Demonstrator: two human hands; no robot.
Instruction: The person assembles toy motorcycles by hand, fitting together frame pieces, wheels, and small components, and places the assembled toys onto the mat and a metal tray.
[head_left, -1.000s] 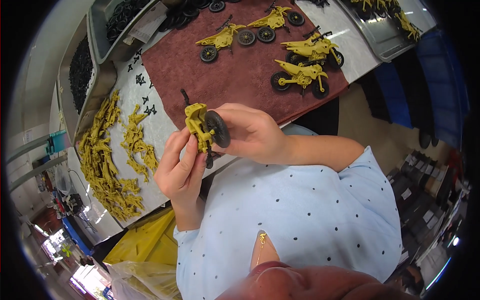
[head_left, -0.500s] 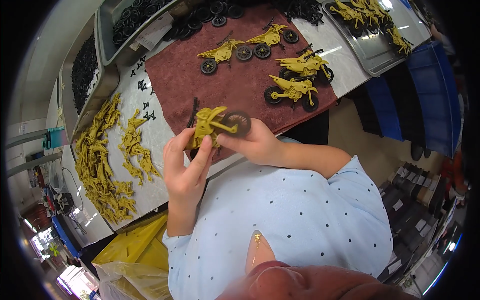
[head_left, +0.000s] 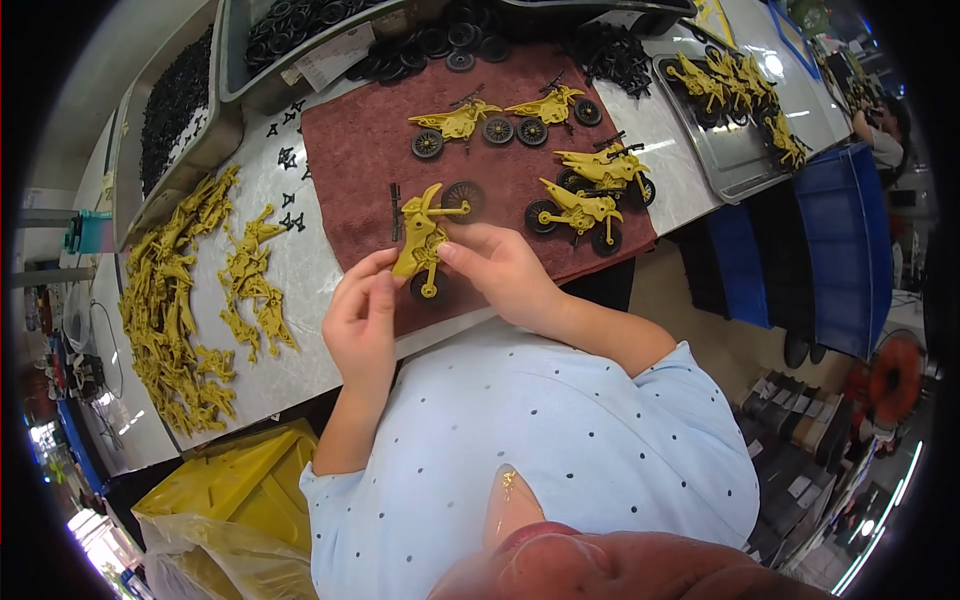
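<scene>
Over the near edge of the cloth I hold a yellow toy motorcycle (head_left: 418, 238) with black wheels and black handlebars. It is turned on end, one wheel away from me and the other close to me. My left hand (head_left: 362, 312) pinches its near left end between thumb and fingers. The thumb and fingers of my right hand (head_left: 505, 270) grip its right side by the near wheel. Beyond it, two toy motorcycles (head_left: 455, 122) stand side by side on the maroon cloth (head_left: 350, 150). More toy motorcycles (head_left: 582, 208) rest at the cloth's right.
Yellow body parts (head_left: 165, 310) are heaped at the left, with small black parts (head_left: 290, 160) beside the cloth. Bins (head_left: 228, 125) of black parts line the back left. Loose black wheels (head_left: 430, 45) lie behind. A metal tray (head_left: 715, 170) at the right holds toy motorcycles.
The toy motorcycle in my hands has turned, so its wheels point to the right and its near wheel shows. My right hand has shifted from the far wheel toward the near end.
</scene>
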